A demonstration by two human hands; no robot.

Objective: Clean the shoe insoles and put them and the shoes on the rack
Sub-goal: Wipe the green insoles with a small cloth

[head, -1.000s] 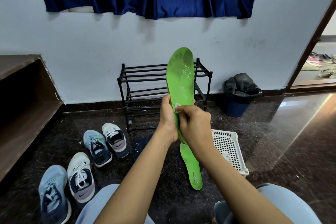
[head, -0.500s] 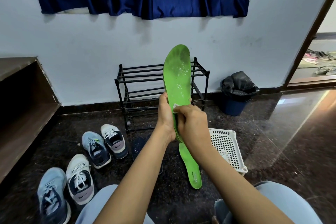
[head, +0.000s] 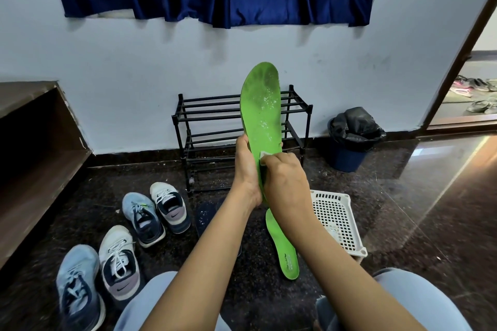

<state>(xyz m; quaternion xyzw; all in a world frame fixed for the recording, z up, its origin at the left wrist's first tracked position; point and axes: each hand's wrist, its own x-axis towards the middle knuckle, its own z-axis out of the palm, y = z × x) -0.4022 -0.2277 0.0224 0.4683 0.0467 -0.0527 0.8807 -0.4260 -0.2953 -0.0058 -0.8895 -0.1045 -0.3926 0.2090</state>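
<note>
My left hand [head: 246, 169] grips a green insole [head: 262, 107] upright by its lower half, toe end up, in front of the black shoe rack [head: 207, 126]. White specks and a grey smudge mark its upper face. My right hand [head: 285, 183] pinches a small white cloth [head: 265, 154] against the insole's middle. A second green insole [head: 285, 252] lies on the dark floor below my hands. A dark insole [head: 205, 216] lies left of it, partly hidden by my left forearm. Several sneakers stand on the floor at left, including a blue one [head: 141, 216] and a white one [head: 118, 260].
A white perforated basket [head: 336, 220] lies on the floor to the right of the insoles. A bin with a black liner [head: 352, 137] stands by the wall right of the rack. A wooden shelf [head: 35, 142] runs along the left. An open doorway is at far right.
My hands and the held insole stay almost in place; the right hand with the cloth shifts slightly along the insole's middle. The view has drifted a little.
</note>
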